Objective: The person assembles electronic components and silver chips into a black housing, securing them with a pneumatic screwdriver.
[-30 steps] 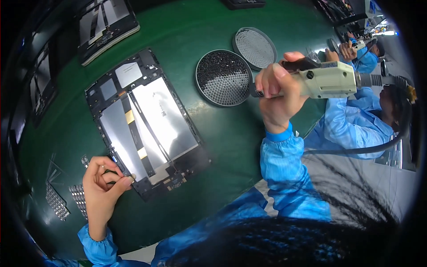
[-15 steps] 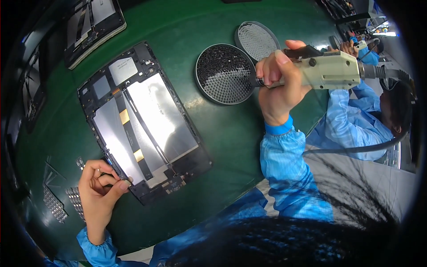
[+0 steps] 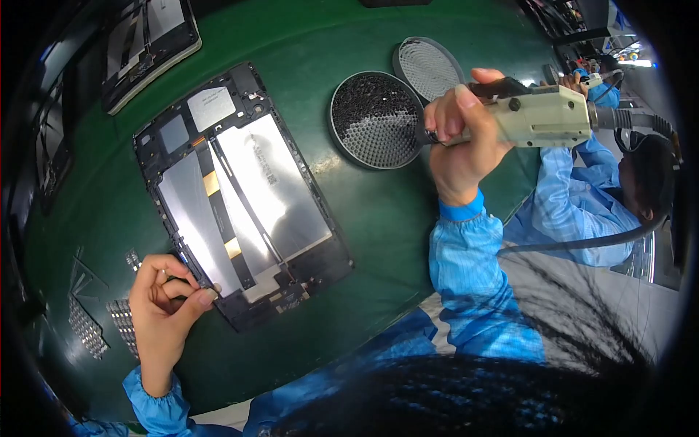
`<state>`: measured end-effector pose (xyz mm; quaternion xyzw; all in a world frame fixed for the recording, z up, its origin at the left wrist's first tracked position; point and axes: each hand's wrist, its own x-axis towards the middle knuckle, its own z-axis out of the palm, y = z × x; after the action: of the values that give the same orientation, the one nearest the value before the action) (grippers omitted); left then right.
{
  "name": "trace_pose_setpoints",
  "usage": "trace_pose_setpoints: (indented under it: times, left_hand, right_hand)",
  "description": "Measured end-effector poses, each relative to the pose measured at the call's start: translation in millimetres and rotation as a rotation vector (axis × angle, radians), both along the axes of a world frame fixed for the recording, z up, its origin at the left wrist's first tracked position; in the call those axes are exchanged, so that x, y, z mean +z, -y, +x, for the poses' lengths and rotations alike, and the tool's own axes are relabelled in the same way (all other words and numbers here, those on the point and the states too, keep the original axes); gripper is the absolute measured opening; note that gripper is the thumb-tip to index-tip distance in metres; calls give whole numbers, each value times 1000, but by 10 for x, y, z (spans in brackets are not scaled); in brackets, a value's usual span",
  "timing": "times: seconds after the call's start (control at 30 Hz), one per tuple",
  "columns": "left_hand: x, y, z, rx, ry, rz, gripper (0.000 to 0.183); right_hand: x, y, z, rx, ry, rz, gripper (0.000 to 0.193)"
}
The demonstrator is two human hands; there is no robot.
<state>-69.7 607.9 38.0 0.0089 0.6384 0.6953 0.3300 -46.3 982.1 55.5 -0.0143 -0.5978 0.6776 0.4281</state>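
An opened tablet [image 3: 291, 204] lies on the green bench, slanted, its inside up with silvery plates and a dark ribbon cable with gold patches. At its lower left edge my left hand [image 3: 166, 295] is closed, thumb and fingers pinching the rim. Anything small between those fingertips is hidden. My right hand [image 3: 466, 138] grips a cream electric screwdriver [image 3: 542, 116] with a black lever, held sideways. Its dark nose points left at the rim of a round screw tray [image 3: 378, 146], whose dimpled plate is partly heaped with tiny black screws. The screwdriver's tip cannot be made out.
Behind the tray sits a second round dimpled dish [image 3: 429, 65]. More opened tablets [image 3: 153, 51] stand at the far left. Strips of small parts [image 3: 87, 328] lie left of my left hand. A cable [image 3: 582, 244] loops at the right, near a co-worker in blue [image 3: 582, 197].
The tablet and tray appear slightly farther right, as the view shifts a little. Both hands keep their grips, with the screwdriver still beside the tray.
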Motion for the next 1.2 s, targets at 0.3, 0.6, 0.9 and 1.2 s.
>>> trace_pose_setpoints:
  times: [0.3, 0.6, 0.9, 1.2]
  left_hand:
    - [39, 97, 21, -28, -28, -105, 35]
    - [10, 118, -62, -188, -102, -33, 33]
    - [-49, 132, -52, -169, -79, 64, 26]
    - [-47, 134, -68, -146, -197, 41, 25]
  right_hand:
    - [42, 84, 11, 62, 72, 63, 17]
    - [155, 54, 77, 8, -35, 62, 26]
    - [270, 1860, 211, 826, -45, -94, 28]
    - [148, 2094, 213, 742, 141, -93, 28]
